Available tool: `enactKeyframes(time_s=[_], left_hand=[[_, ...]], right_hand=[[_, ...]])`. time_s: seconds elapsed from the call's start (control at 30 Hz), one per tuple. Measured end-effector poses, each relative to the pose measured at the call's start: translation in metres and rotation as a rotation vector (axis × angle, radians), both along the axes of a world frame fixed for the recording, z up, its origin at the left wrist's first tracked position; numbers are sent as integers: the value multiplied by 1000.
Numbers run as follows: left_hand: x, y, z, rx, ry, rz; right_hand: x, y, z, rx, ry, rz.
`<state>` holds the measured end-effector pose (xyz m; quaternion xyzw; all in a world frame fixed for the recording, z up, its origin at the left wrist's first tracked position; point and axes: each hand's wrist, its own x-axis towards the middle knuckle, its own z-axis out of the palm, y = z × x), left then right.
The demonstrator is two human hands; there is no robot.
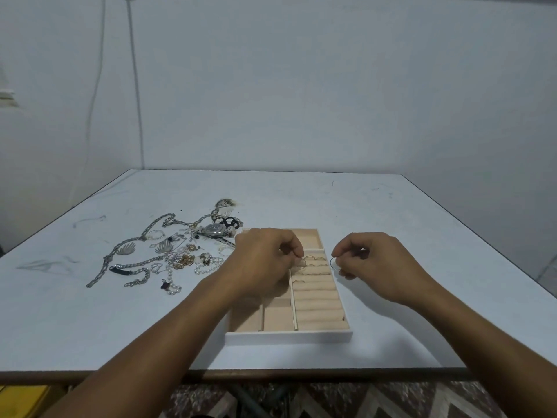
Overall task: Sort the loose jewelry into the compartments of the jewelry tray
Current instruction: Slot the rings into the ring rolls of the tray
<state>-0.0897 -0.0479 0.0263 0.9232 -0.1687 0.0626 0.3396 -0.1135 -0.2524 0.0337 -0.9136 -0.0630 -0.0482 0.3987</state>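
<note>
L hand (265,260) has thumb & finger pressed together on what looks like a small ring, the L ring (300,262), and its tips are right at the top rolls (319,309) on the right side of the tray (289,337). R hand (376,263) pinches a thin ring too, the R ring (332,262), up in the air just beside the tray's right wall. A few rings (313,258) already sit in the gaps between the top rolls; the lower rolls are bare. The other tray boxes look bare, tho the L arm hides some. I think the step now is rings: L ring is going into a gap. Next move prob. needs a soft push so it stands in the gap, then let go w/o knocking the rings next to it. Then R ring must come over the wall & go in a free gap. The pile (180,254) of chains, pearls & a watch (214,230) lies on the table (391,221) left of the tray, near it, so lots is left to sort.
</note>
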Motion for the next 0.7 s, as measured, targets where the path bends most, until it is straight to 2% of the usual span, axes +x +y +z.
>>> enactKeyframes(time_s=[0.7], left_hand=[[-11, -17, -3, 94, -21, -50]], right_hand=[[-5, 4, 1, -65, -23, 5]])
